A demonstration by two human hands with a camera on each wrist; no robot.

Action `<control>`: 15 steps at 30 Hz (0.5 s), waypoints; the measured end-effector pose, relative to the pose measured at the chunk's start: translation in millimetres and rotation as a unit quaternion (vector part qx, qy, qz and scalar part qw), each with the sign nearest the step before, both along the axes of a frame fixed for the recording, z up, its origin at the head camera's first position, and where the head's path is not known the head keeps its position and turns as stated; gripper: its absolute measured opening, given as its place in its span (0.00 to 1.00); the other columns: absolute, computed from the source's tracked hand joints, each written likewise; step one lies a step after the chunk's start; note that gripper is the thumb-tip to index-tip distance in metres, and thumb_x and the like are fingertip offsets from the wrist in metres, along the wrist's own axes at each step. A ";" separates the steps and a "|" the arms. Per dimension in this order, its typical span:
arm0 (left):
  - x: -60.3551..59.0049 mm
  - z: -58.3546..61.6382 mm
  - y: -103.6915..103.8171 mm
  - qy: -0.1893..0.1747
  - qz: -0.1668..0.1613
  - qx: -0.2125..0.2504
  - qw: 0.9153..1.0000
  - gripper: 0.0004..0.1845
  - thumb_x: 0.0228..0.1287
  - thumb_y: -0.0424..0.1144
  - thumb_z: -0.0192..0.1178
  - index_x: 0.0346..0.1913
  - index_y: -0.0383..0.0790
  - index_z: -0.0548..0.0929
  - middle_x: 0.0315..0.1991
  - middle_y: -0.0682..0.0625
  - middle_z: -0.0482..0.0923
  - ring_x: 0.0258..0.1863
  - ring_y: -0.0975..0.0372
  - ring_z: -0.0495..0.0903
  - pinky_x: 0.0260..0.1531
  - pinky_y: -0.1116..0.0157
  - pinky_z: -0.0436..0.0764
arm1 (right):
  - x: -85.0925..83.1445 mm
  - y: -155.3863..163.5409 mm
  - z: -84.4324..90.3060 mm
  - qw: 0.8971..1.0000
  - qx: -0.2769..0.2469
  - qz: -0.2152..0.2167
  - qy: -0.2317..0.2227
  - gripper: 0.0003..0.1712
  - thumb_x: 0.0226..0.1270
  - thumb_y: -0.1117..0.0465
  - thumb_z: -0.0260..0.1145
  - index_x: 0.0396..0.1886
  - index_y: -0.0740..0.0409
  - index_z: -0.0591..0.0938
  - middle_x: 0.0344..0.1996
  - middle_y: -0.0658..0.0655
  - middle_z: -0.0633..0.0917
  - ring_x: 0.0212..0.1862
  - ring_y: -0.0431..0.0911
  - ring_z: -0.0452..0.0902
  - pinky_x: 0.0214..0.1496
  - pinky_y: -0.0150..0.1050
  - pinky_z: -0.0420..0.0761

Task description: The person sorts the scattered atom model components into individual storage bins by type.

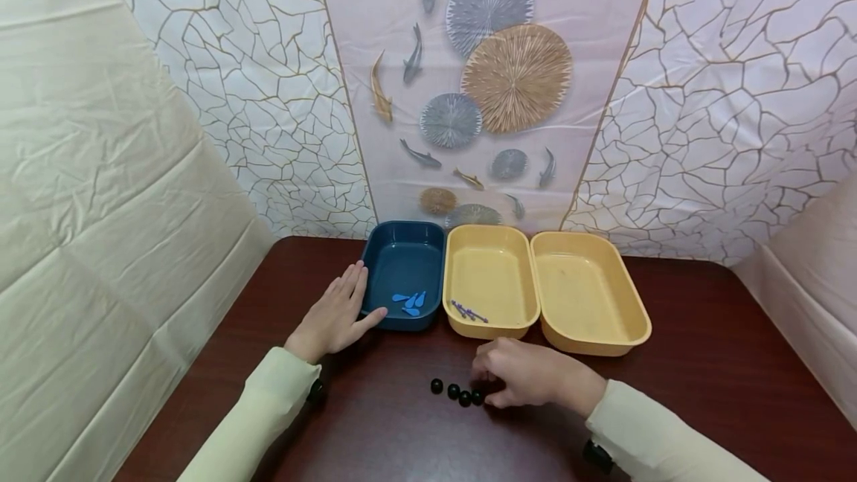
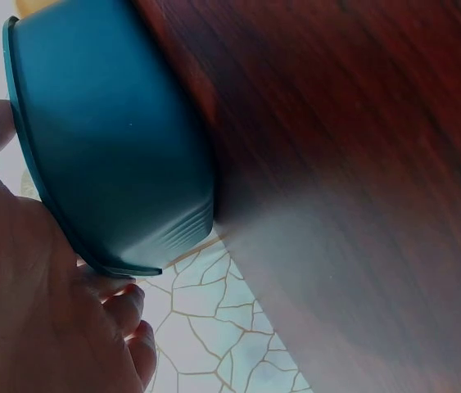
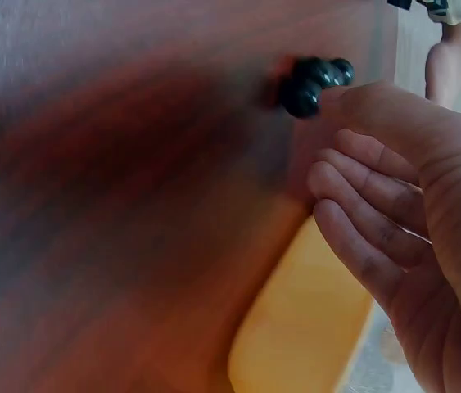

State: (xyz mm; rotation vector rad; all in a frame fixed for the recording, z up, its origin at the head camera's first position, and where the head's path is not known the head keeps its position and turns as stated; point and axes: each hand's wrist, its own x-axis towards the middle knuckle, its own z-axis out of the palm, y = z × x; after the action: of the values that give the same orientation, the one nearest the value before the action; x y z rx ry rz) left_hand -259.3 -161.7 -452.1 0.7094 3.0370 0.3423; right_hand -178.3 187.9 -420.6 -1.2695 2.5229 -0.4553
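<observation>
My left hand (image 1: 338, 315) rests at the left side of the dark blue tray (image 1: 406, 225), its fingers stretched along the rim and the thumb at the near corner. The left wrist view shows the same hand (image 2: 33, 278) against the tray's rim (image 2: 42, 184). Several shiny black balls (image 1: 454, 391) lie close together on the table. Over the rightmost ball (image 1: 477, 397) is my right hand (image 1: 525, 372), fingers bent down. In the right wrist view its thumb tip meets a black ball (image 3: 301, 98); I cannot tell whether the ball is pinched.
Small blue drop-shaped pieces (image 1: 411, 302) lie in the blue tray. Beside it, the middle yellow tray (image 1: 492, 329) holds a few thin purple pieces (image 1: 469, 312). A second yellow tray (image 1: 596, 348) stands to the right. Patterned cloth (image 1: 495, 169) hangs behind the dark wooden table (image 1: 375, 430).
</observation>
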 end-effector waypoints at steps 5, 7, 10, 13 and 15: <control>-0.6 -1.2 -0.1 0.001 0.000 0.001 1.000 0.52 0.77 0.67 0.48 0.85 0.29 0.47 0.87 0.37 0.43 0.87 0.43 0.46 0.84 0.42 0.52 | 1.7 -4.7 -13.2 1.000 -0.008 -0.007 -0.002 0.11 0.62 0.61 0.79 0.43 0.54 0.89 0.35 0.45 0.84 0.36 0.30 0.77 0.39 0.24 0.80; -0.7 -1.7 -0.4 0.001 0.000 0.000 1.000 0.52 0.77 0.67 0.48 0.85 0.30 0.47 0.87 0.37 0.42 0.87 0.43 0.46 0.84 0.42 0.52 | 1.6 -6.0 -17.7 1.000 -0.009 -0.009 0.002 0.10 0.61 0.62 0.79 0.41 0.53 0.89 0.34 0.44 0.83 0.35 0.29 0.76 0.38 0.23 0.79; -0.7 -1.9 -0.6 0.000 0.000 0.000 1.000 0.52 0.77 0.67 0.47 0.85 0.30 0.46 0.87 0.37 0.42 0.87 0.43 0.46 0.84 0.42 0.52 | 1.2 -6.8 -21.9 1.000 -0.009 -0.012 0.009 0.08 0.60 0.63 0.78 0.38 0.52 0.88 0.32 0.43 0.82 0.34 0.29 0.75 0.36 0.22 0.78; -0.8 -1.8 -0.5 0.000 -0.001 0.001 1.000 0.52 0.77 0.67 0.47 0.85 0.30 0.46 0.87 0.37 0.42 0.87 0.43 0.46 0.84 0.42 0.52 | 0.4 -5.4 -21.1 1.000 -0.011 -0.018 0.006 0.08 0.61 0.64 0.77 0.38 0.51 0.87 0.32 0.43 0.82 0.33 0.29 0.76 0.35 0.22 0.78; -0.7 -1.6 -0.5 0.001 -0.001 0.001 1.000 0.52 0.77 0.67 0.47 0.85 0.30 0.46 0.87 0.37 0.42 0.87 0.43 0.46 0.85 0.42 0.52 | 0.3 -3.6 -17.2 1.000 -0.011 -0.020 0.003 0.07 0.61 0.64 0.77 0.38 0.51 0.87 0.32 0.43 0.82 0.33 0.30 0.76 0.35 0.23 0.78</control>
State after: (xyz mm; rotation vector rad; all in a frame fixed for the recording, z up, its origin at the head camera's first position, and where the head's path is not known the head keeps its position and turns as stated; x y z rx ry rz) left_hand -260.0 -162.2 -453.7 0.7129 3.0373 0.3441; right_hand -178.0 184.2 -437.7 -1.2305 2.5595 -0.4893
